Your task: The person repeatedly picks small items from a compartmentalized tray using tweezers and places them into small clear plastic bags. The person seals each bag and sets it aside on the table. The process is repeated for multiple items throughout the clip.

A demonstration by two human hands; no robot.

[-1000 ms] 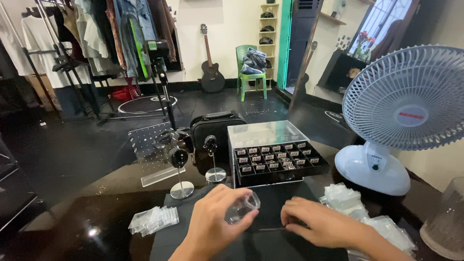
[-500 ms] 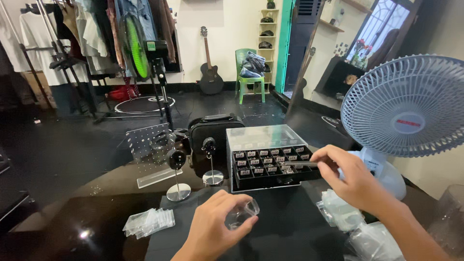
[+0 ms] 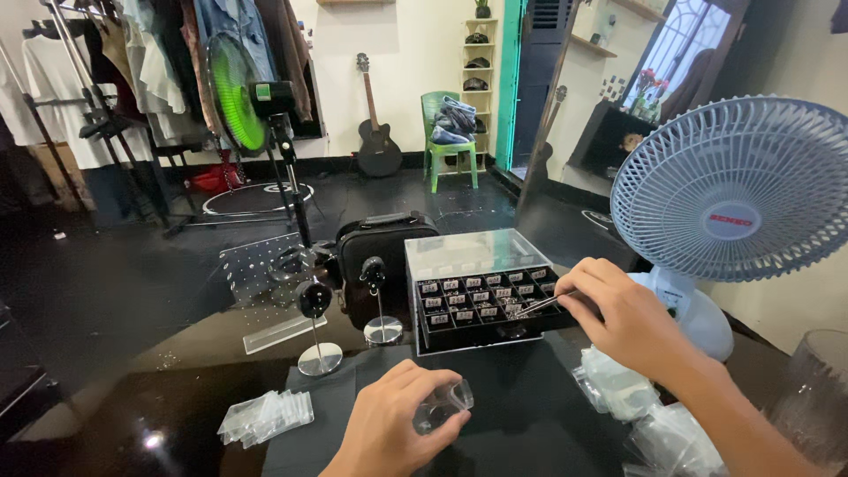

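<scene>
My left hand (image 3: 397, 428) holds a small clear plastic bag (image 3: 444, 405) low over a dark mat (image 3: 521, 415) on the table. My right hand (image 3: 623, 314) grips thin metal tweezers (image 3: 541, 306), whose tips reach into a black compartment box (image 3: 481, 305) with many small labelled cells and a raised clear lid (image 3: 477, 252). The box stands at the mat's far edge.
A pale blue table fan (image 3: 738, 199) stands at the right. Two small round-based stands (image 3: 318, 353) and a black case (image 3: 384, 261) sit left of the box. Clear bags (image 3: 265, 415) lie at left and more bags (image 3: 618, 389) at right. A glass (image 3: 817, 397) is far right.
My right hand rose from the mat to the compartment box and now pokes tweezers into a cell. My left hand stayed put with the clear bag.
</scene>
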